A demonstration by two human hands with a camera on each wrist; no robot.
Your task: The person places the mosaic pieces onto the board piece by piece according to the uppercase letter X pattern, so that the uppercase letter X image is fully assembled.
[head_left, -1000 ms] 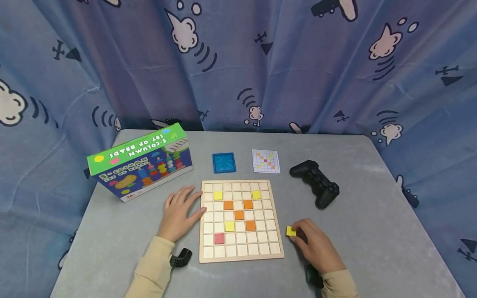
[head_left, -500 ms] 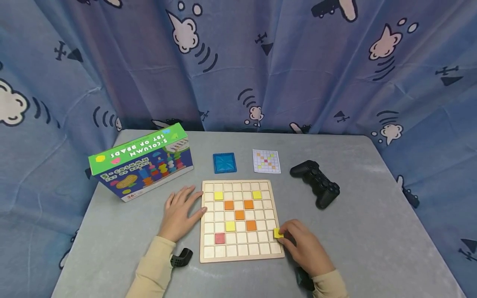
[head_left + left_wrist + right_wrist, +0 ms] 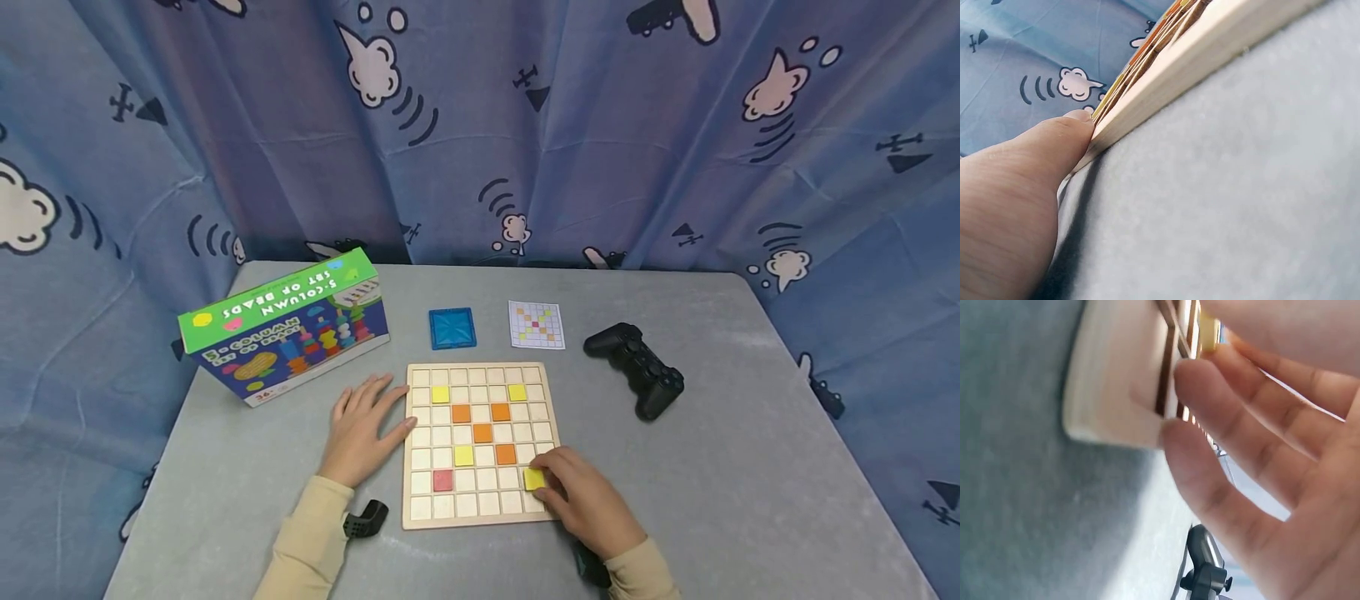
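A wooden grid board [image 3: 465, 523] lies on the table, holding three yellow tiles, several orange tiles and one pinkish-red tile [image 3: 442, 480] in its squares. My right hand [image 3: 588, 504] pinches a yellow tile [image 3: 533, 478] between thumb and fingers, over the lower right squares of the grid. The right wrist view shows that yellow tile [image 3: 1209, 332] partly hidden behind the thumb, with the other fingers close to the board's corner. At the left edge, my left hand [image 3: 360, 437] rests with fingers spread, its thumb [image 3: 1063, 140] against the board's side in the left wrist view.
Behind the board lie a small blue tray [image 3: 452, 328] and a card [image 3: 536, 325] printed with a coloured grid pattern. A black game controller [image 3: 636, 368] is at the right. A green and blue toy box [image 3: 288, 329] stands back left, before a patterned blue curtain [image 3: 450, 133].
My right hand has carried the yellow tile leftward, from the table beside the board to over its lower right squares. The left hand has stayed at the left edge.
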